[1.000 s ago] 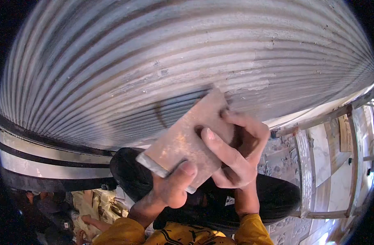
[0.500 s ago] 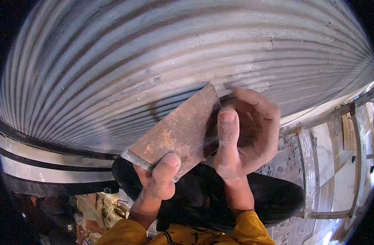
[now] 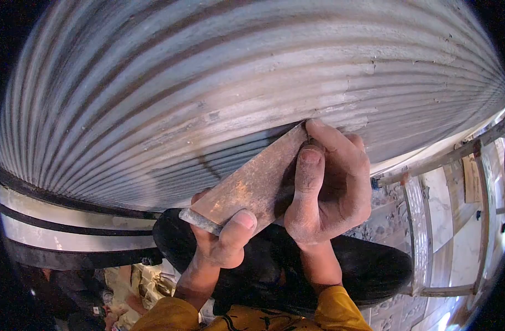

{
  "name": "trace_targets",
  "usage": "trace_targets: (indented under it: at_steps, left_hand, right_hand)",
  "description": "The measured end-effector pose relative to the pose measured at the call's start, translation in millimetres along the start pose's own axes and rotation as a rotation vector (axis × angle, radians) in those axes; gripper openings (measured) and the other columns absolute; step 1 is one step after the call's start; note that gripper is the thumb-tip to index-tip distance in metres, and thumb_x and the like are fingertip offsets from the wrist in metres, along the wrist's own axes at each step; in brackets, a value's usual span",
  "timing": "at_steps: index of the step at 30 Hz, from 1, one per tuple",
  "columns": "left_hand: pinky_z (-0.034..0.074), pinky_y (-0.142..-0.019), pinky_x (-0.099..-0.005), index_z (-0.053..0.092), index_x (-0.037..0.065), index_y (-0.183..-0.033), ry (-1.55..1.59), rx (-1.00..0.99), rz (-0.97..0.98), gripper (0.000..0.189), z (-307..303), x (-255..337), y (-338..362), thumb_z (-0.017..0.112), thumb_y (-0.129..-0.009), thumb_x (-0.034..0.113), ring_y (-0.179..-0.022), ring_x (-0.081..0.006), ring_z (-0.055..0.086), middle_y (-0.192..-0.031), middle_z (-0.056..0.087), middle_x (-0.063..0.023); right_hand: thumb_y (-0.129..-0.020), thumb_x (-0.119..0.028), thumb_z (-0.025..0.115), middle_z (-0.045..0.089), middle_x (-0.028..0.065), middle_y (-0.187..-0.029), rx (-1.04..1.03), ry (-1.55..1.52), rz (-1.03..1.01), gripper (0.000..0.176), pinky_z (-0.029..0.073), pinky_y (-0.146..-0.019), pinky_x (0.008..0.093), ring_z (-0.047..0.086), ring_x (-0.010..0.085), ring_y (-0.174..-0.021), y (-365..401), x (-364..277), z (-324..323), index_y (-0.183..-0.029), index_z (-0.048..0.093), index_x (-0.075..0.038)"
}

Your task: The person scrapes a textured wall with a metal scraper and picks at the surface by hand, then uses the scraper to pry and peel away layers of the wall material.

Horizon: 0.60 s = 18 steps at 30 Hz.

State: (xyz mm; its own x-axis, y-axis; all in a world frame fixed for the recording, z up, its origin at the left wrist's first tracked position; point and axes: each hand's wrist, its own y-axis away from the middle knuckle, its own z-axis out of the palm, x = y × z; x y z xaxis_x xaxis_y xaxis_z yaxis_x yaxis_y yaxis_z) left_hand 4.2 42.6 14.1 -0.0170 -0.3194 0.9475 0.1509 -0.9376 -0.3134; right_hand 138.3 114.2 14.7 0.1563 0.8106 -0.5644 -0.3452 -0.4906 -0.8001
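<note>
Ribbed surface (image 3: 208, 55), patchily pale (one strip (image 3: 230, 160) darker): we see left fingers (image 3: 243, 222) holding a metal plate (image 3: 247, 185), right fingers (image 3: 309, 165) pinching its corner.

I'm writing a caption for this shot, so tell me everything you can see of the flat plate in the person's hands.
The plate is thin, flat and straight-edged, apparently metal, mottled brown-gray with orange rust-like patches. A gray strip runs along its lower-left end. It slants up to the right before the ribbed surface. The left hand grips the lower end, thumb on the face; the right hand's fingers meet the upper corner.
</note>
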Motion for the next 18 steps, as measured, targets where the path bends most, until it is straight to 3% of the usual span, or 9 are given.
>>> trace_targets:
  at_steps: [14,16,17,18]
  left_hand:
    - [0.048,-0.085,-0.0375,0.056,-0.007,-0.112,-0.019,-0.19,0.144,0.041,-1.4,-8.6,-17.9,0.065,-0.08,0.017,-0.094,-0.0239,0.061,-0.104,0.064,-0.0168]
    - [0.048,-0.084,-0.0371,0.059,-0.007,-0.11,-0.023,-0.221,0.169,0.039,-1.5,-9.0,-19.6,0.064,-0.08,0.017,-0.092,-0.0239,0.062,-0.102,0.065,-0.0169]
    - [0.049,-0.084,-0.0369,0.06,-0.008,-0.108,-0.024,-0.236,0.181,0.038,-1.6,-9.2,-20.4,0.064,-0.079,0.017,-0.091,-0.0239,0.063,-0.101,0.066,-0.0169]
    - [0.049,-0.083,-0.0367,0.062,-0.008,-0.107,-0.025,-0.25,0.192,0.038,-1.6,-9.3,-20.5,0.064,-0.079,0.017,-0.09,-0.024,0.063,-0.1,0.067,-0.0169]
  right_hand:
    - [-0.092,-0.002,0.052,0.062,0.0168,-0.095,0.027,0.013,-0.018,0.02,0.044,-0.071,0.0238,0.055,0.0151,-0.077,-5.5,2.1,6.4,-0.108,0.057,0.011]
    - [-0.078,0.01,0.057,0.066,0.0142,-0.082,0.198,0.004,-0.139,0.023,0.047,-0.056,0.029,0.056,0.0215,-0.059,-7.2,6.2,9.2,-0.098,0.065,0.005]
    - [-0.078,0.01,0.057,0.066,0.0142,-0.082,0.199,0.004,-0.141,0.023,0.047,-0.056,0.029,0.056,0.0215,-0.059,-5.6,5.0,5.5,-0.098,0.065,0.005]
    - [-0.085,0.003,0.054,0.063,0.0149,-0.089,0.127,0.032,-0.137,0.02,0.046,-0.066,0.027,0.056,0.019,-0.071,-1.9,2.4,-1.5,-0.104,0.059,0.007]
